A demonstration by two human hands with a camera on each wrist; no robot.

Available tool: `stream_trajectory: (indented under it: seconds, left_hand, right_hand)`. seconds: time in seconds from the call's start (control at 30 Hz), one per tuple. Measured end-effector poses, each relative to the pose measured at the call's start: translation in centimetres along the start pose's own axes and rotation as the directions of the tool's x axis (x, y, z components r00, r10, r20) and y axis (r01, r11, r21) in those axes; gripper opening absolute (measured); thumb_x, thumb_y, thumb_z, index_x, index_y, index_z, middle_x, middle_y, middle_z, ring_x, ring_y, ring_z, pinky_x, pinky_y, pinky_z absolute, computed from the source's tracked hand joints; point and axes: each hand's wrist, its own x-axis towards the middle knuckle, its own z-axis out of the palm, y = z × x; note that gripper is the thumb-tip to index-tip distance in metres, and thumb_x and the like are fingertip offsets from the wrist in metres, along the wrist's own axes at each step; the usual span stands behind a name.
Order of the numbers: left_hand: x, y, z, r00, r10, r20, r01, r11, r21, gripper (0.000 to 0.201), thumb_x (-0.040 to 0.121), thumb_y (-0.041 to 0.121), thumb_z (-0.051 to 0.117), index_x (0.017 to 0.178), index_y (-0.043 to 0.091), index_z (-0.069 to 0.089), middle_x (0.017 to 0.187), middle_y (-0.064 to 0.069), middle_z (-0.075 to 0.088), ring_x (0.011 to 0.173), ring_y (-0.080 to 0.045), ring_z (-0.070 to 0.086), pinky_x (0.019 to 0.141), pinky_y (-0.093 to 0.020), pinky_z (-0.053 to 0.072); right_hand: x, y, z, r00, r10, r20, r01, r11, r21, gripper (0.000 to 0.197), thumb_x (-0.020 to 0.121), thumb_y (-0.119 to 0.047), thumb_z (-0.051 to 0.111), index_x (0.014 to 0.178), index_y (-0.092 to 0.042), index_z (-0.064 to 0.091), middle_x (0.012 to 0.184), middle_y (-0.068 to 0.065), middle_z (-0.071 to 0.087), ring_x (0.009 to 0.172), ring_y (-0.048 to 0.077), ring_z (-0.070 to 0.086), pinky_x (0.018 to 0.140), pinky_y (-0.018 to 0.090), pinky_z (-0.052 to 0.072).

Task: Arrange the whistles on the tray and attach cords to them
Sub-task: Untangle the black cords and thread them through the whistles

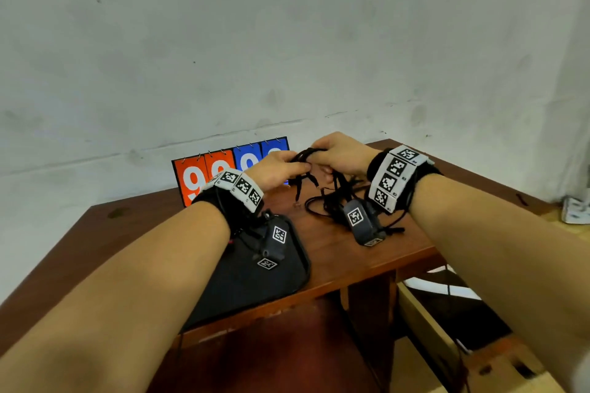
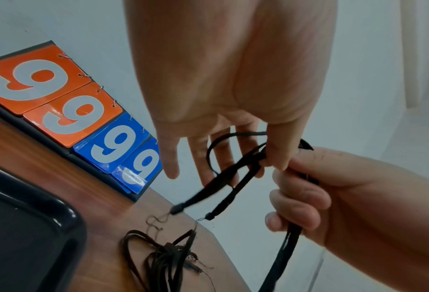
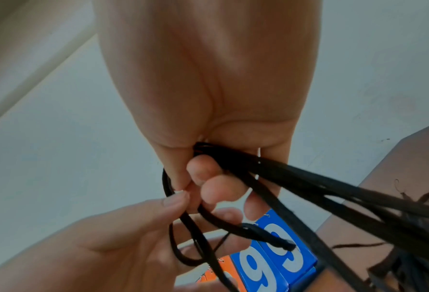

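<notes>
Both hands hover over the back of the wooden table, working a bundle of black cords. My right hand grips the bundle in curled fingers; the rest trails down to a tangled pile on the table. My left hand pinches a couple of cords between thumb and fingers, right beside the right fist. Two cord ends with small metal hooks dangle below. The black tray lies under my left wrist. No whistle is in view.
A flip scoreboard with orange and blue 9s stands against the wall behind the tray. The table's right edge drops to an open cardboard box on the floor. A white wall rises close behind the table.
</notes>
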Motion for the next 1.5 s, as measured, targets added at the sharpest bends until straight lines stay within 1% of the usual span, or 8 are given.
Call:
stream_trajectory:
  seconds: [0.23,0.5,0.67,0.93,1.13,1.27,1.4,1.5]
  left_hand:
    - [-1.6,0.3,-0.4,0.991,-0.039,-0.126,0.022,0.991,-0.132,0.005,0.095,0.012,0.056,0.099,0.008,0.058,0.108,-0.014,0.072,0.101,-0.025,0.070,0.048,-0.014,0.049]
    - [-0.9,-0.9,-0.3,0.989,-0.034,-0.145,0.021,0.996,-0.085,0.013,0.093,0.016,0.061,0.105,0.015,0.058,0.109,-0.008,0.071,0.096,-0.025,0.070,0.064,-0.031,0.052]
    - [0.2,-1.4,1.3,0.995,0.060,-0.076,-0.056,0.997,0.048,0.013,0.088,0.009,0.065,0.098,0.016,0.061,0.089,-0.008,0.066,0.079,-0.020,0.065,0.078,-0.036,0.055]
    - [4.1,-3.1,4.7,0.996,0.022,-0.086,-0.008,0.987,0.159,0.010,0.089,0.016,0.064,0.091,0.007,0.066,0.075,-0.005,0.064,0.062,-0.013,0.057,0.061,-0.021,0.047]
    - [7.1,-5.1,6.7,0.999,0.022,-0.032,-0.017,0.992,0.128,0.021,0.092,0.023,0.064,0.113,0.018,0.062,0.083,-0.002,0.065,0.061,-0.013,0.060,0.050,-0.021,0.047]
    - [8.4,-5.2,7.5,0.999,0.032,0.003,-0.032,0.987,0.159,0.018,0.092,0.024,0.064,0.100,0.009,0.071,0.093,-0.006,0.072,0.080,-0.017,0.066,0.067,-0.021,0.051]
    - [9.5,-5.8,7.8,0.996,-0.068,-0.063,0.072,0.995,0.075,0.015,0.095,0.018,0.056,0.083,0.013,0.063,0.074,-0.001,0.068,0.057,-0.012,0.057,0.043,-0.019,0.039]
    - [9.8,-6.6,7.3,0.992,-0.103,-0.067,0.111,0.986,0.126,0.015,0.096,0.018,0.057,0.081,0.016,0.059,0.072,-0.002,0.065,0.057,-0.012,0.056,0.046,-0.021,0.037]
  right_hand:
    - [-0.9,-0.3,0.2,0.998,0.052,-0.039,-0.049,0.995,0.082,0.015,0.094,-0.014,0.060,0.086,-0.002,0.062,0.056,0.006,0.047,0.044,0.016,0.045,0.046,0.026,0.047]
    - [-0.8,-0.2,0.8,0.997,0.079,0.011,-0.080,0.982,0.172,0.017,0.095,-0.017,0.059,0.099,-0.001,0.065,0.057,0.003,0.043,0.039,0.013,0.031,0.040,0.024,0.036]
    - [-0.5,0.4,0.9,1.000,0.030,0.009,-0.031,0.976,0.216,0.014,0.098,-0.010,0.052,0.095,-0.004,0.064,0.067,0.005,0.056,0.043,0.014,0.038,0.041,0.024,0.036]
    - [0.2,2.9,-1.0,0.992,0.084,-0.096,-0.035,0.903,0.429,0.015,0.098,-0.009,0.049,0.094,-0.006,0.063,0.091,0.014,0.068,0.048,0.017,0.050,0.036,0.021,0.034]
    - [0.7,5.4,-2.0,0.986,0.133,-0.099,-0.055,0.829,0.557,0.015,0.097,-0.006,0.048,0.089,-0.005,0.060,0.086,0.009,0.066,0.050,0.021,0.050,0.035,0.021,0.029]
    - [1.0,6.9,-2.6,0.984,0.147,-0.099,-0.061,0.808,0.586,0.016,0.097,-0.007,0.048,0.086,-0.004,0.059,0.084,0.014,0.063,0.049,0.022,0.050,0.035,0.021,0.029]
    - [1.5,9.4,-3.6,0.965,0.204,-0.164,-0.094,0.855,0.511,0.013,0.095,-0.013,0.050,0.088,-0.005,0.058,0.090,0.015,0.069,0.044,0.018,0.045,0.039,0.022,0.027]
    - [1.7,11.1,-4.3,0.921,0.285,-0.266,-0.118,0.855,0.506,0.016,0.095,-0.015,0.047,0.082,-0.009,0.055,0.081,0.015,0.068,0.042,0.018,0.040,0.039,0.020,0.024]
